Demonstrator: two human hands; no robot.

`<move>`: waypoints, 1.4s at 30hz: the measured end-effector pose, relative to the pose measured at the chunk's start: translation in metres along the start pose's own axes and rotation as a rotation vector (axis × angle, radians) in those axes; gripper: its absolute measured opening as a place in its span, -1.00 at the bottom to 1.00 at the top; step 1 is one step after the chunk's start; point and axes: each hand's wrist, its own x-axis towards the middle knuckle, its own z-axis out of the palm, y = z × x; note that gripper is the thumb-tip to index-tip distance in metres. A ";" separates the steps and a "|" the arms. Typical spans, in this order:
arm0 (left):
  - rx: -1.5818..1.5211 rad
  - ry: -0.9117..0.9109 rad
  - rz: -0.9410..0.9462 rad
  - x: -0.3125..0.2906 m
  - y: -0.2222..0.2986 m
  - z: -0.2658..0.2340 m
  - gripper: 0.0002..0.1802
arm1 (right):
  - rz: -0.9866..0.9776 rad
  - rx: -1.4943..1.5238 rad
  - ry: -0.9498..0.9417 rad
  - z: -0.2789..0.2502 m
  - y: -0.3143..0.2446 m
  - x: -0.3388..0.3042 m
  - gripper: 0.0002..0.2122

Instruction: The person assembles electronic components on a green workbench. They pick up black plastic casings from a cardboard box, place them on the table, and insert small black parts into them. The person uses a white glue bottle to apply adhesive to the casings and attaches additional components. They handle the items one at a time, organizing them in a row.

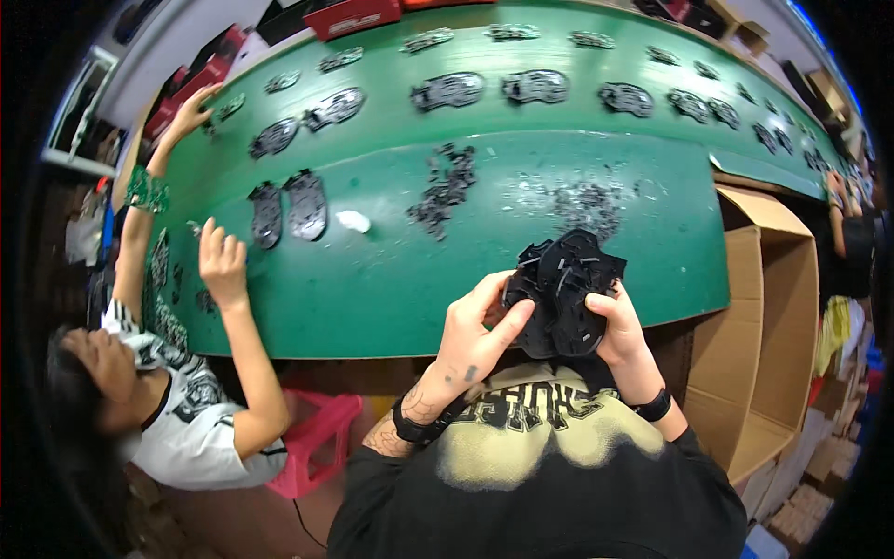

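Observation:
In front of my chest I hold a bunch of black moulded plastic shells (563, 293), several pressed together and overlapping. My left hand (475, 321) is closed on their left side, the thumb lying across the front. My right hand (616, 321) grips the right side, its thumb on the near face and its fingers mostly hidden behind. Just beyond the shells lies a scatter of small dark pieces (587, 207) on the green table (372, 279). A heap of small black plastic parts (445, 191) lies further left.
Black shells (449, 90) stand in a row along the raised back part, with circuit-board-like pieces (426, 39) behind them. Two dark elongated shells (307, 205) and a white lump (353, 221) lie left. An open cardboard box (759, 326) stands right. A co-worker (200, 401) sits left, arms over the table.

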 end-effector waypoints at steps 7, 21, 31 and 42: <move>-0.107 0.532 0.155 -0.027 -0.026 -0.034 -0.66 | 0.123 0.081 -0.075 0.012 0.012 0.018 -0.57; 0.509 0.494 0.243 -0.013 -0.013 -0.056 -0.55 | 0.291 0.128 -0.174 0.002 0.014 0.007 -0.54; 0.576 0.357 0.242 0.009 -0.014 -0.036 -0.57 | 0.185 -0.072 -0.030 -0.006 -0.015 -0.008 -0.56; 1.075 0.475 0.478 0.015 -0.026 -0.040 -0.64 | -0.702 -1.297 -0.229 0.002 -0.027 -0.010 -0.71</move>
